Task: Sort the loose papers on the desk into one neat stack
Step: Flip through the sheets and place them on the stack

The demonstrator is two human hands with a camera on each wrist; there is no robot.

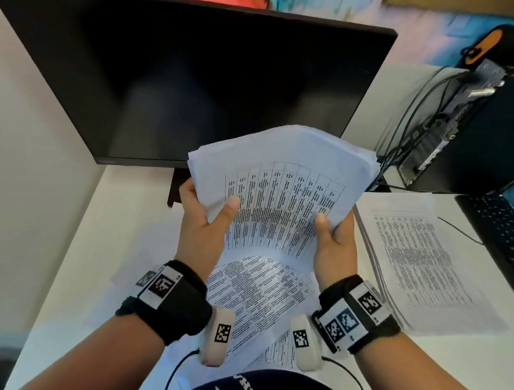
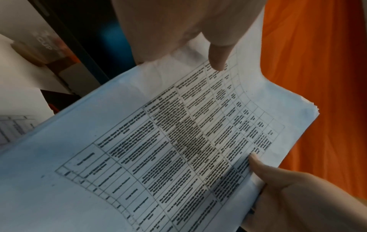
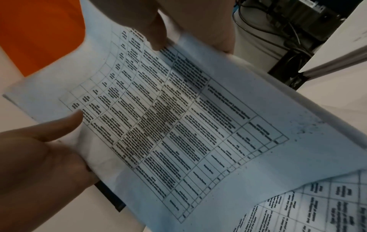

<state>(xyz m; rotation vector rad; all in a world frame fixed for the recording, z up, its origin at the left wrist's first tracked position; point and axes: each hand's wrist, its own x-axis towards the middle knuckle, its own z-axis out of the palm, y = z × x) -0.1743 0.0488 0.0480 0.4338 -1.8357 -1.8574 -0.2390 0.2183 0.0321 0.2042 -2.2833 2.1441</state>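
A thick bundle of printed papers (image 1: 284, 178) with tables on them is held up off the desk, bowed in the middle. My left hand (image 1: 208, 212) grips its left edge, thumb on the front sheet. My right hand (image 1: 331, 230) grips its right edge the same way. The fingers of both hands are hidden behind the sheets. The left wrist view shows the bundle (image 2: 178, 141) with my left thumb (image 2: 217, 61) pressed on it. Under the bundle, loose printed sheets (image 1: 257, 290) lie fanned on the white desk (image 1: 107, 244). A second pile of papers (image 1: 422, 260) lies flat at the right.
A dark monitor (image 1: 182, 75) stands right behind the held bundle. A black computer tower (image 1: 485, 129) with cables stands at the back right, and a black keyboard (image 1: 504, 242) lies along the right edge. A white wall borders the desk on the left.
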